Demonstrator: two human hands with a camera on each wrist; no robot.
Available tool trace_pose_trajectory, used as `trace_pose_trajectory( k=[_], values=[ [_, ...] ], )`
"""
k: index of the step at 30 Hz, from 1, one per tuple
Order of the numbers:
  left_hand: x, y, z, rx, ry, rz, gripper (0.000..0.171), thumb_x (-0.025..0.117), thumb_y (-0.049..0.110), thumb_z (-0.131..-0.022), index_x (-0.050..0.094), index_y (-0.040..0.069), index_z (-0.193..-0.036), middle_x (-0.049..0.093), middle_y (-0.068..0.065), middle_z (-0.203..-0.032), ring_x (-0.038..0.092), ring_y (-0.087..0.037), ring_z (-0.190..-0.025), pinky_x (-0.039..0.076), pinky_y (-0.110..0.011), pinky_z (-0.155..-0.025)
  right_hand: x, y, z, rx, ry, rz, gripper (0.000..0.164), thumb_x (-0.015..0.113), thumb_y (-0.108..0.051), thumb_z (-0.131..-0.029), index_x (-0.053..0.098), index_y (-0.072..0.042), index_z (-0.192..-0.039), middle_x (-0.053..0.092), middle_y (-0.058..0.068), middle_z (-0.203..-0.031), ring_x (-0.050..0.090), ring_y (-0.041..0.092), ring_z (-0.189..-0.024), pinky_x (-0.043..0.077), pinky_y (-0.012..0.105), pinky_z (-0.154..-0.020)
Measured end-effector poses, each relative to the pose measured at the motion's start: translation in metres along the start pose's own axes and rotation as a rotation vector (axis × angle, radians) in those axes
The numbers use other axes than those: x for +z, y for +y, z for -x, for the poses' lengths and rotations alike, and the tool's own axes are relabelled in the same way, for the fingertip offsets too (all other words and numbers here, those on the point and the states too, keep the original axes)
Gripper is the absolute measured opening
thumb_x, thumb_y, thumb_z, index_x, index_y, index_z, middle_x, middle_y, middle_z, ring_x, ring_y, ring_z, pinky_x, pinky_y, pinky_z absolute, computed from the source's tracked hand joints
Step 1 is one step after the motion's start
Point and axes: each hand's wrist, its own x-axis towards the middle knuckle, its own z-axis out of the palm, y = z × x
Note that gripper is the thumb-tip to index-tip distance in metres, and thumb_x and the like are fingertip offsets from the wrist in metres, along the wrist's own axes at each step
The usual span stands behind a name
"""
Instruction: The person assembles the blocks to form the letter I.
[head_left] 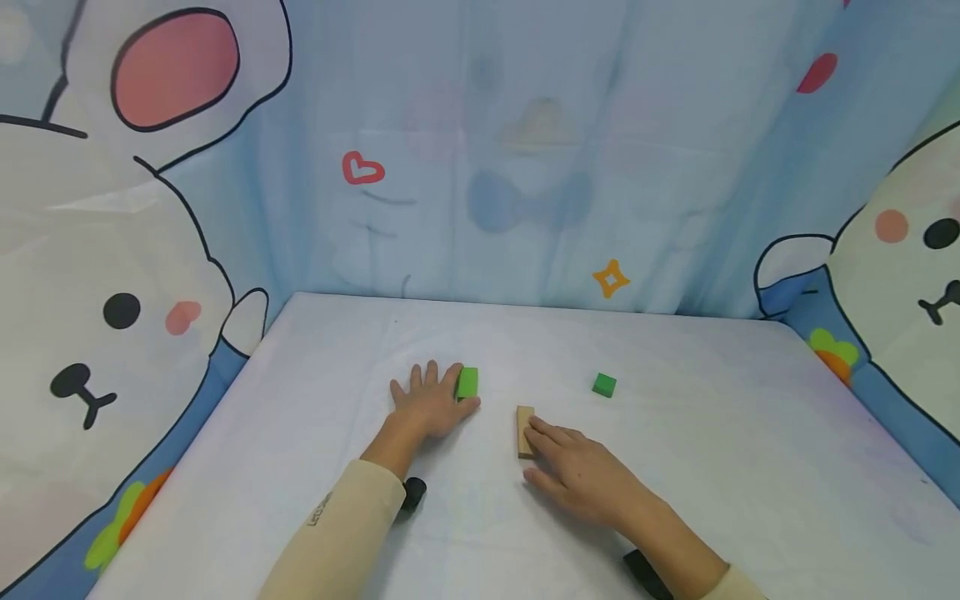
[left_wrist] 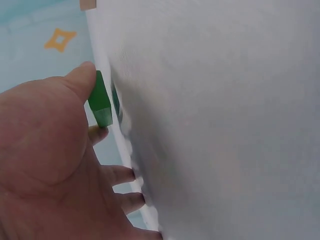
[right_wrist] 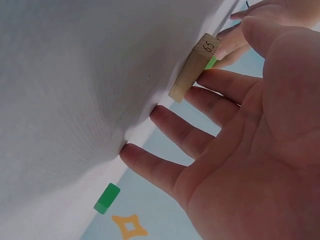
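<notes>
My left hand holds a light green rectangular block between thumb and index finger; its other fingers are spread on the white cloth. In the left wrist view, that green block sits between the thumb tip and index fingertip. Right of it lies a narrow wooden block. My right hand touches this wooden block's right side with nearly straight fingers. In the right wrist view, the number 65 shows on the wooden block. The right thumb stands apart from it, and two other fingertips rest on the cloth.
A smaller dark green block lies farther back, right of both hands. The white-covered table ends at a blue curtain printed with cartoon animals. Black devices sit at both wrists.
</notes>
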Motion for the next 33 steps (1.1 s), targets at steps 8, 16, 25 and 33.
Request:
trace_pose_trajectory(
  k=[8, 16, 25, 33],
  values=[
    [-0.002, 0.001, 0.009, 0.022, -0.007, 0.003, 0.075, 0.047, 0.063, -0.103, 0.027, 0.026, -0.165, 0.022, -0.019, -0.171, 0.015, -0.045, -0.158, 0.010, -0.073, -0.121, 0.000, 0.001, 0.001, -0.003, -0.001, -0.003, 0.059, 0.059, -0.039, -0.105, 0.050, -0.006, -0.153, 0.044, 0.011, -0.163, 0.047, 0.037, -0.146, 0.041, 0.057, -0.115],
    [-0.002, 0.004, 0.019, 0.074, 0.004, -0.001, 0.074, 0.048, 0.064, -0.102, 0.030, 0.025, -0.163, 0.026, -0.020, -0.169, 0.021, -0.046, -0.157, 0.014, -0.074, -0.120, 0.000, 0.002, 0.001, -0.017, 0.004, 0.013, 0.061, 0.059, -0.040, -0.105, 0.049, -0.005, -0.153, 0.044, 0.012, -0.163, 0.047, 0.037, -0.145, 0.041, 0.058, -0.114],
    [-0.001, 0.007, 0.033, 0.108, -0.009, -0.018, 0.073, 0.049, 0.064, -0.102, 0.033, 0.025, -0.162, 0.026, -0.020, -0.169, 0.020, -0.046, -0.157, 0.014, -0.074, -0.120, 0.000, 0.004, 0.000, -0.013, -0.015, 0.004, 0.062, 0.060, -0.041, -0.105, 0.048, -0.006, -0.154, 0.042, 0.011, -0.164, 0.046, 0.038, -0.146, 0.041, 0.059, -0.114],
    [0.003, 0.009, 0.042, 0.124, -0.036, -0.044, 0.075, 0.050, 0.064, -0.102, 0.033, 0.024, -0.162, 0.026, -0.019, -0.170, 0.019, -0.046, -0.157, 0.013, -0.074, -0.120, 0.003, 0.004, 0.000, -0.045, 0.015, 0.015, 0.063, 0.061, -0.041, -0.103, 0.049, -0.004, -0.153, 0.044, 0.014, -0.162, 0.048, 0.040, -0.144, 0.042, 0.060, -0.112]
  ],
)
